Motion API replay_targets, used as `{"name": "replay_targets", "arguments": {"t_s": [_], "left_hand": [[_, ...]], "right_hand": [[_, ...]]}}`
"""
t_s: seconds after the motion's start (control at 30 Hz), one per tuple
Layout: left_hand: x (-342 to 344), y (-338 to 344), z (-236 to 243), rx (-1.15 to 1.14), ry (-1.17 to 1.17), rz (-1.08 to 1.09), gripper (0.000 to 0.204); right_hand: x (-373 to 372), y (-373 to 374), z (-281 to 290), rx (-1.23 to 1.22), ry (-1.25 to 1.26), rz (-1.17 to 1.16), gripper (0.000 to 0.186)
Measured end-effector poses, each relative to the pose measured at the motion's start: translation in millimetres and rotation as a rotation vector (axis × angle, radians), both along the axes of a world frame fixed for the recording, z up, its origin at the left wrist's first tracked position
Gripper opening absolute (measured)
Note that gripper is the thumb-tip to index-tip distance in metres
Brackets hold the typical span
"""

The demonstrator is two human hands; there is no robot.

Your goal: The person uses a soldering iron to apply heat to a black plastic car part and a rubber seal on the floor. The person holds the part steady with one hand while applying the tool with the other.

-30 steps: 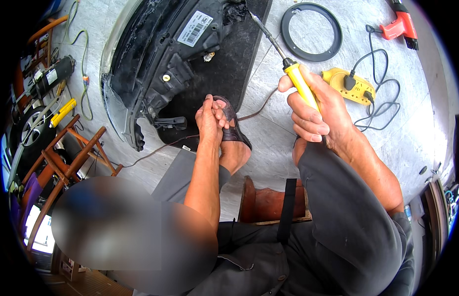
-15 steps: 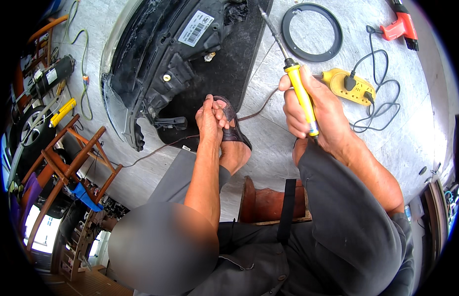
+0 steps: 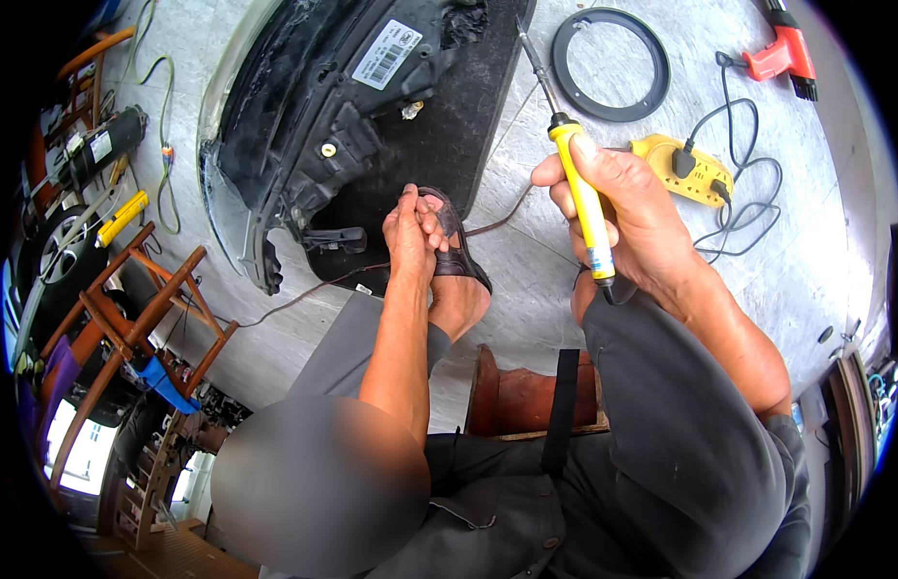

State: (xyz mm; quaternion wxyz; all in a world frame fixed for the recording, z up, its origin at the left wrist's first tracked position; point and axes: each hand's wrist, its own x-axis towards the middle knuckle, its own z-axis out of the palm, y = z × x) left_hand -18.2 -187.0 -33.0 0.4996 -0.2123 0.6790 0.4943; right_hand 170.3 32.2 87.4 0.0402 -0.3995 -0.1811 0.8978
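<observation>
In my right hand (image 3: 651, 217) is a soldering iron (image 3: 588, 198) with a yellow handle. Its long metal shaft and tip point up and slightly left, toward the edge of a black mat (image 3: 439, 145). My left hand (image 3: 411, 232) rests over my sandalled foot (image 3: 454, 253), fingers curled together, with nothing visible in them. Beyond that hand lies a car headlight (image 3: 347, 121), its black back housing facing up and its clear lens edge on the left. The iron is held off the headlight, to its right.
A black ring (image 3: 562, 68) lies on the tiled floor at the upper right. Beside it are a yellow power strip (image 3: 661, 159) with plugs and a red heat gun (image 3: 785, 53). Wooden stools (image 3: 130, 323) and a wheel (image 3: 58, 251) stand left. A thin cord (image 3: 304, 293) crosses near my foot.
My right hand has shifted slightly right and lower, its grip on the soldering iron adjusted, and the iron's tip has dropped a little. My left hand has stayed in place.
</observation>
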Motion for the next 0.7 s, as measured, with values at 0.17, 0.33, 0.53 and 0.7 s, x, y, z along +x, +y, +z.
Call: {"name": "replay_targets", "arguments": {"t_s": [0.17, 0.33, 0.53, 0.7], "left_hand": [[0.0, 0.0, 0.0, -0.007, 0.006, 0.006, 0.039], [-2.0, -2.6, -1.4, 0.016, -0.005, 0.020, 0.040], [-2.2, -2.1, -0.5, 0.014, -0.009, 0.018, 0.040], [-2.1, -1.1, -0.5, 0.013, -0.012, 0.019, 0.040]], "right_hand": [[-6.4, 4.5, 9.0, -0.110, 0.043, -0.047, 0.045], [-17.4, 2.0, 11.4, -0.041, 0.037, -0.050, 0.052], [-22.9, 4.5, 17.3, -0.065, 0.046, -0.039, 0.050], [-26.4, 4.0, 19.0, -0.089, 0.058, -0.055, 0.049]]}}
